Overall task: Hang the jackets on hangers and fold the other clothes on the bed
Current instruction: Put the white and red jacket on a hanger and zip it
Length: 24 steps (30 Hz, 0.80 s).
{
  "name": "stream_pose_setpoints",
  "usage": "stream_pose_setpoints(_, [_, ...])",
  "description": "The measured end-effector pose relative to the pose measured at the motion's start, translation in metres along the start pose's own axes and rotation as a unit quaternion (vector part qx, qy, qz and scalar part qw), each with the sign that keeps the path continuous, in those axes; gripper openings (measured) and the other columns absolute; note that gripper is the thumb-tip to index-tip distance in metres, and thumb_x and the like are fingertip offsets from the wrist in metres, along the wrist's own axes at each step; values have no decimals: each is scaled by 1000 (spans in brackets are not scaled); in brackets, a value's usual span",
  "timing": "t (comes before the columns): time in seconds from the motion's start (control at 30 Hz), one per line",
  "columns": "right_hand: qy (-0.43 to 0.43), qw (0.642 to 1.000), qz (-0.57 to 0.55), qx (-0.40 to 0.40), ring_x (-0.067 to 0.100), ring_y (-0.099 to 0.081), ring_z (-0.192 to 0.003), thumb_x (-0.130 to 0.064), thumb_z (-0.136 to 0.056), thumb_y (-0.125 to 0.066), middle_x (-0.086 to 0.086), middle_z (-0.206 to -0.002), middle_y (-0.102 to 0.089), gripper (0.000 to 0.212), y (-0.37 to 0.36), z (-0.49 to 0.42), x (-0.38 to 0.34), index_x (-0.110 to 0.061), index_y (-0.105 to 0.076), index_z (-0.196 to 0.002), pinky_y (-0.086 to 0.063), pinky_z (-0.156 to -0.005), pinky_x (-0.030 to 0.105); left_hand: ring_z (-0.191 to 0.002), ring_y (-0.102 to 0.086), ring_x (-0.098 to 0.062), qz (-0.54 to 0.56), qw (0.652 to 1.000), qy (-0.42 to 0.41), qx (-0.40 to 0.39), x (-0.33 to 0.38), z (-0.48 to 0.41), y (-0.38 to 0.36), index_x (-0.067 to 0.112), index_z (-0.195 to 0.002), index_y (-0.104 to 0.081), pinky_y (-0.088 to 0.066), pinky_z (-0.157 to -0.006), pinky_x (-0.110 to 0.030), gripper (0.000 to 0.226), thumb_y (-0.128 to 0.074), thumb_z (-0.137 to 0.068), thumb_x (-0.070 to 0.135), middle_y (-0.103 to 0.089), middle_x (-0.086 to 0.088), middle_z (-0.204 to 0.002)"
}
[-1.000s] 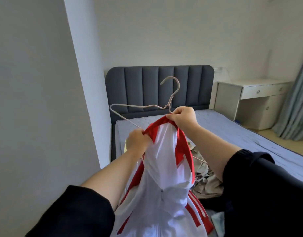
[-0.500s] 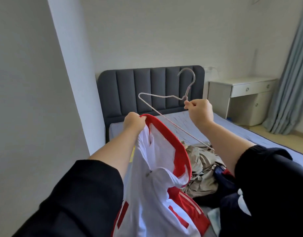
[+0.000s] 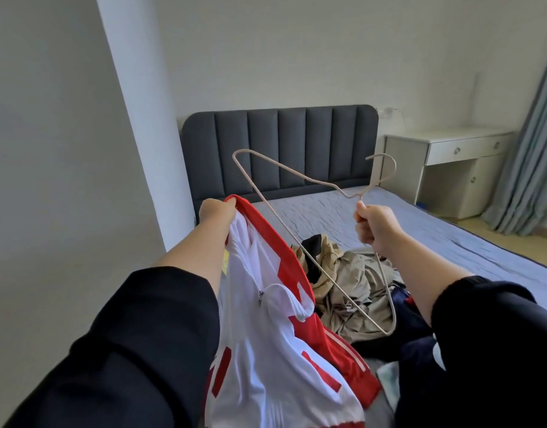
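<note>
Left hand (image 3: 218, 211): fingers curled tight round the red collar edge of the white-and-red zip-up sports jacket (image 3: 266, 319), holding it up beside the bed.
Right hand (image 3: 377, 225): closed round the neck of the thin pale wire hanger (image 3: 358, 196), just under its hook.
Jacket and hanger: apart; no hanger arm is inside the collar yet.
Snag risk: the wire tip could catch the white lining or the zip on entry (that lining looks loose).
Slip risk: one hand alone bears the jacket, so a tug from the hanger may pull the collar free.
Tangle risk: the hanger's low corner hangs over the heap of beige and dark clothes (image 3: 343, 282) on the blue-grey quilted bed (image 3: 435, 242) and might hook one.
</note>
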State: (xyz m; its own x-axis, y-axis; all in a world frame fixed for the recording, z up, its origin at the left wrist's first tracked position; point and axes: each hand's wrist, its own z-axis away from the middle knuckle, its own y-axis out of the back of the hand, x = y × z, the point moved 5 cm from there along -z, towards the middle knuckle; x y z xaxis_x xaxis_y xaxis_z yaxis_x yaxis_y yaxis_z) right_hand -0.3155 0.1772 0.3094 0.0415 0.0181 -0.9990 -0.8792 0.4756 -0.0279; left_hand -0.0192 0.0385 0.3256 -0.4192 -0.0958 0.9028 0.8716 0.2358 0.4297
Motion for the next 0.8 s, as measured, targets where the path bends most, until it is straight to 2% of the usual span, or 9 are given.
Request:
stream_pose_setpoints(0.13, [-11, 995, 100, -14, 13, -22, -42, -27, -102, -44, 0, -50, -30, 44, -5, 6, 5, -13, -40, -60, -21, -38, 20, -111, -57, -32, 21, 999, 21, 15, -7, -6, 8, 3, -120, -57, -40, -80, -30, 35, -53, -96, 27, -61, -14, -121])
stream_pose_setpoints(0.3, [-42, 992, 115, -17, 14, -22, -45, -26, -102, -42, 3, -54, -29, 43, -20, 19, 10, -11, -39, -62, -21, -43, 24, -108, -59, -34, -31, 996, -26, 73, -11, -6, 21, 2, -119, -61, -45, -86, -33, 33, -47, -99, 24, -63, -16, -119])
stream_pose_setpoints(0.4, [-56, 988, 140, -14, 13, -22, -45, -25, -102, -43, 4, -55, -29, 42, -25, 24, 10, -10, -38, -64, -20, -45, 23, -107, -60, -35, -10, 995, -13, 102, -21, -11, 29, 1, -115, -63, -45, -86, -36, 34, -47, -98, 25, -65, -17, -116])
stream_pose_setpoints(0.5, [-62, 982, 180, -10, 13, -23, -45, -24, -102, -44, 4, -55, -30, 39, -24, 28, 13, -11, -39, -65, -21, -46, 23, -106, -59, -37, -12, 995, 8, 96, -31, -18, 37, -2, -112, -63, -45, -83, -36, 34, -47, -97, 23, -64, -20, -115])
stream_pose_setpoints(0.53, [-61, 981, 185, -12, 13, -24, -44, -24, -102, -44, 4, -55, -31, 39, -26, 30, 13, -11, -39, -65, -21, -46, 23, -104, -59, -38, -42, 995, -14, 85, -31, -19, 37, -3, -110, -64, -44, -81, -36, 33, -47, -96, 22, -65, -21, -113])
stream_pose_setpoints(0.6, [-56, 978, 201, -21, 14, -23, -45, -23, -102, -44, 5, -55, -30, 38, -35, 32, 13, -11, -39, -66, -21, -46, 24, -96, -59, -38, -118, 985, -110, 57, -20, -12, 30, -1, -97, -66, -43, -77, -36, 28, -49, -94, 21, -66, -21, -104])
stream_pose_setpoints(0.67, [-43, 971, 232, -39, 14, -23, -44, -21, -101, -44, 5, -53, -30, 39, -50, 34, 12, -10, -39, -64, -20, -48, 26, -88, -57, -35, -175, 961, -213, 30, -6, 6, 15, 4, -85, -65, -41, -72, -34, 21, -52, -91, 20, -67, -18, -95])
stream_pose_setpoints(0.8, [5, 963, 255, -86, 12, -22, -30, -21, -98, -49, 0, -37, -30, 45, -78, 34, 12, -9, -42, -56, -22, -43, 21, -88, -58, -33, -225, 899, -375, -23, 20, 51, -23, 5, -86, -67, -34, -64, -30, 19, -55, -90, 20, -67, -14, -90])
